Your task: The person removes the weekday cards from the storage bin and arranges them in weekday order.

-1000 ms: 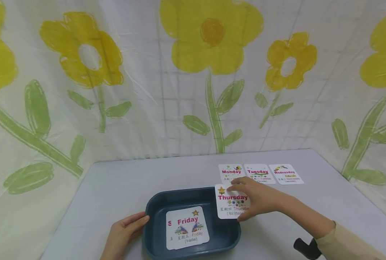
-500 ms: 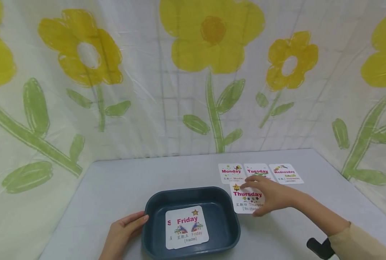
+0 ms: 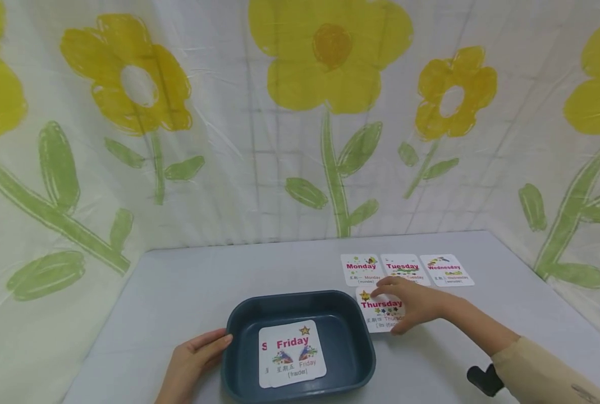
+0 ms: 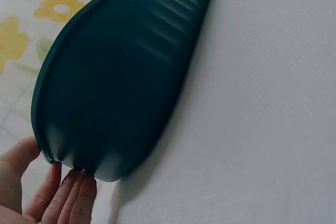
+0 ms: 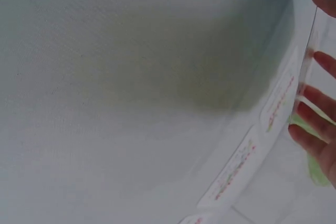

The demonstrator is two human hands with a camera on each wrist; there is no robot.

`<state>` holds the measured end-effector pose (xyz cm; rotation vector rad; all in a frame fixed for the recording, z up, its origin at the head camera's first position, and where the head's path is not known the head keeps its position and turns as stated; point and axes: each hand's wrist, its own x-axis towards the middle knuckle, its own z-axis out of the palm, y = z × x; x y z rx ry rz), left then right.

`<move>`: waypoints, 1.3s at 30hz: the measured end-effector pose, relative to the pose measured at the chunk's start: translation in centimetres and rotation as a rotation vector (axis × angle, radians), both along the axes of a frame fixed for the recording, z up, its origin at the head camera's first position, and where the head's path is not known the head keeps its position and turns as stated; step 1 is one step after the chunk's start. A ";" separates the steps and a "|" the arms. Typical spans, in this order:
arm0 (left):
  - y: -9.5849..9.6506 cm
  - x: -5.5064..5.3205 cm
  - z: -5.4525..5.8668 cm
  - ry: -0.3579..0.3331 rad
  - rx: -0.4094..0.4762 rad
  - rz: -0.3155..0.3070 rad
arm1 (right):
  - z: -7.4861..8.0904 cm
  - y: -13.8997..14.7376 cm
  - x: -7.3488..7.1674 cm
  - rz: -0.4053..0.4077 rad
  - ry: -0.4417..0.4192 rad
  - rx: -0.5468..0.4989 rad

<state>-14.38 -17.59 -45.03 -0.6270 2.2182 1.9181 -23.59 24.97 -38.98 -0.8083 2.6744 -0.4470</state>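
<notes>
My left hand (image 3: 193, 358) holds the left rim of a dark blue-green tray (image 3: 342, 350); in the left wrist view the thumb is at the rim and the fingers (image 4: 79, 195) lie against the outer wall. Inside the tray, a Friday card (image 3: 300, 350) overlaps another card whose word begins with S. Just right of the tray, my right hand (image 3: 416, 306) holds a white Thursday card (image 3: 372, 317) by its edges, face up, below the Monday card. Its right part is hidden by the hand. The right wrist view shows the card (image 5: 311, 38) nearly edge-on between thumb and fingers.
Monday (image 3: 361, 268), Tuesday (image 3: 402, 261) and Wednesday (image 3: 447, 271) cards lie in a row at the back right of the white table (image 3: 239, 269). A flower-printed curtain (image 3: 219, 140) hangs behind. A black object (image 3: 484, 381) shows beside the right sleeve.
My right hand has carried the Thursday card from over the tray's right rim to the right, then slightly back and lower, under the Monday card. The left hand and tray stay put.
</notes>
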 end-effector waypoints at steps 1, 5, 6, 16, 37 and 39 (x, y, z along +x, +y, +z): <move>0.0 0.0 0.0 -0.002 0.001 0.000 | -0.3 0.0 -0.2 0.008 -0.006 -0.002; 0.1 0.1 0.2 -0.007 0.004 -0.004 | -1.2 -0.1 -0.7 0.036 -0.013 -0.003; 0.1 0.2 0.2 -0.006 0.004 -0.006 | -1.4 -0.1 -0.8 0.042 -0.010 -0.002; 0.1 0.4 0.5 0.014 -0.001 -0.008 | -1.9 -0.6 -1.1 0.043 0.008 0.009; 0.1 0.4 0.6 0.014 0.006 0.002 | -1.8 -0.6 -1.3 0.042 -0.018 0.024; 0.1 0.4 0.6 0.014 0.006 0.001 | -1.7 -0.6 -1.2 0.044 0.001 0.029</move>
